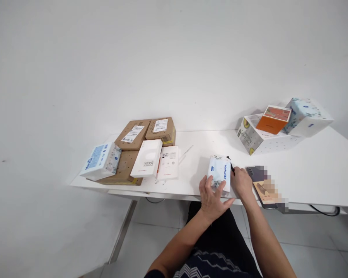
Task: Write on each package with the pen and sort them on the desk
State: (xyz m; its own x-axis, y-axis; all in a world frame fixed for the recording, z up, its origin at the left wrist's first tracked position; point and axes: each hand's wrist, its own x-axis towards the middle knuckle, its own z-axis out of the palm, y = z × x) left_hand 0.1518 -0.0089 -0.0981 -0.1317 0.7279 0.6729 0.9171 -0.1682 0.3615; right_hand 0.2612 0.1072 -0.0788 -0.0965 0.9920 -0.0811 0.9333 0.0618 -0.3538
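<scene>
A white tissue pack (pixel 220 170) with blue print and a leaf pattern lies near the table's front edge. My left hand (pixel 213 199) rests against its near end, fingers spread over the top and thumb stretched out to the right. At the pack's right side, my right hand (pixel 242 183) is closed around a slim black object (pixel 232 168) whose far end shows by the pack's upper right corner. Its kind cannot be made out, as the fingers hide most of it. To the right of that hand lies a phone (pixel 262 187) with a picture on it, partly blurred out.
Several brown cardboard boxes (pixel 133 135) are at the left, with another tissue pack (pixel 101 160), a white power bank box (pixel 147 158) and a flat white package (pixel 168 162). Back right, a large white carton (pixel 263 137) carries an orange box (pixel 271 123); a tissue pack (pixel 309 116) leans there.
</scene>
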